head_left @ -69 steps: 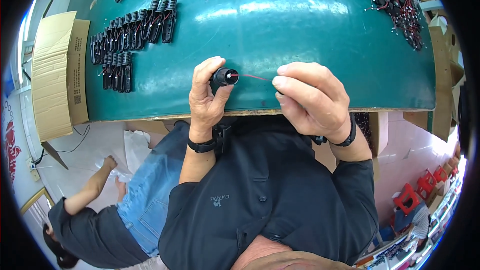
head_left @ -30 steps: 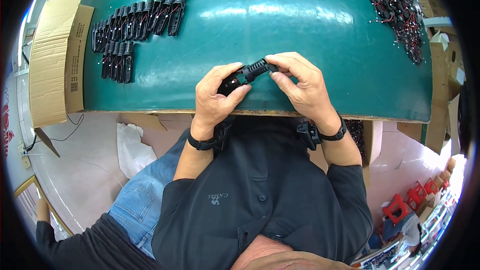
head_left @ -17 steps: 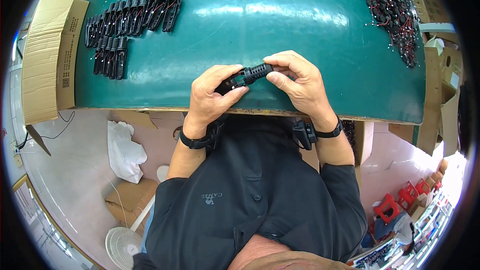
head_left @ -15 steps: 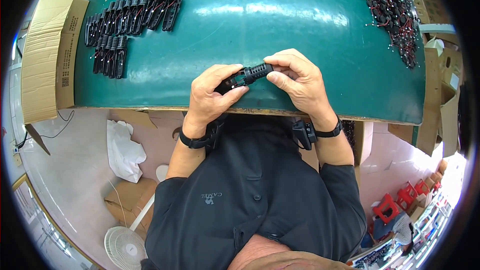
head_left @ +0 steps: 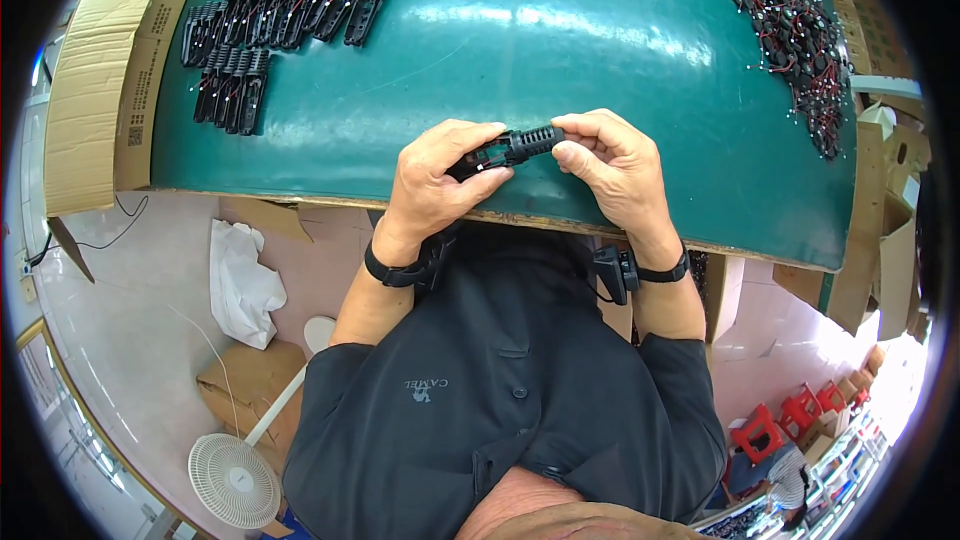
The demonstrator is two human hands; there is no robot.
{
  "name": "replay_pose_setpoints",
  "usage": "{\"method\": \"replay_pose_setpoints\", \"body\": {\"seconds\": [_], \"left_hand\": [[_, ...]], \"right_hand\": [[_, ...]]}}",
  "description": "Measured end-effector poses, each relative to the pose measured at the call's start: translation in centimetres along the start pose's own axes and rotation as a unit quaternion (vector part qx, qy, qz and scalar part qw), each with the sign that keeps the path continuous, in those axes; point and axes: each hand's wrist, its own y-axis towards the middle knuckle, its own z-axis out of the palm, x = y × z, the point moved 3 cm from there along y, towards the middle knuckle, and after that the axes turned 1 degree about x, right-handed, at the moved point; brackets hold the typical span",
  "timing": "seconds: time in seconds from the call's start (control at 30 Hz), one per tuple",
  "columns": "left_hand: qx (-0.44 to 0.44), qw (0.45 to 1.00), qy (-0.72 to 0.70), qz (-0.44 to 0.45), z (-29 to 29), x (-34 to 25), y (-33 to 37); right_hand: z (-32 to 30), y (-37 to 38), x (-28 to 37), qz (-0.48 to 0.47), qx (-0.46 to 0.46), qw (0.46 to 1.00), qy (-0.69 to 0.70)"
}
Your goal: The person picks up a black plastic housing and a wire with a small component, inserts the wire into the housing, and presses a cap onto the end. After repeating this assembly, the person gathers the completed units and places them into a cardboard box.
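Note:
Above the front edge of the green table, both hands hold one black plastic housing (head_left: 520, 145) with a ribbed, slotted end. My left hand (head_left: 437, 172) is closed around its wider body, thumb on the near side and fingers on the far side. Part of that body is hidden under the fingers, and a small pale spot shows in its opening. With thumb and fingertips, my right hand (head_left: 612, 162) pinches the tip of the ribbed end. Whether a small part is also in this pinch cannot be made out.
Rows of similar black housings (head_left: 290, 10) with red wires lie at the table's far left. A pile of small black wired parts (head_left: 790, 35) lies at the right. Cardboard boxes (head_left: 98, 90) flank the table (head_left: 560, 60). A white fan (head_left: 235, 480) stands at lower left.
The view has shifted a little, so the hands and housing appear slightly farther right. Both hands keep their grip on the housing, which looks nearly unchanged in tilt.

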Motion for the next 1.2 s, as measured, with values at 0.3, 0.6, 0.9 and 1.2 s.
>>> {"method": "replay_pose_setpoints", "body": {"seconds": [0.3,0.6,0.9,1.2], "left_hand": [[0.001,1.0,0.0,0.007,0.0,0.0,0.0],[0.024,0.999,-0.009,0.02,0.0,0.0,-0.2],[0.036,0.999,-0.008,0.001,-0.1,0.1,-0.3],[-0.017,1.0,-0.004,-0.021,0.0,0.2,-0.4]], "right_hand": [[0.2,-0.2,0.0,0.001,-0.007,1.0,0.002],[0.5,-0.5,-0.6,0.043,-0.001,0.987,0.155],[1.2,-0.8,-0.7,0.011,-0.034,0.99,0.135],[4.3,-2.1,0.3,-0.149,-0.09,0.976,-0.13]]}}
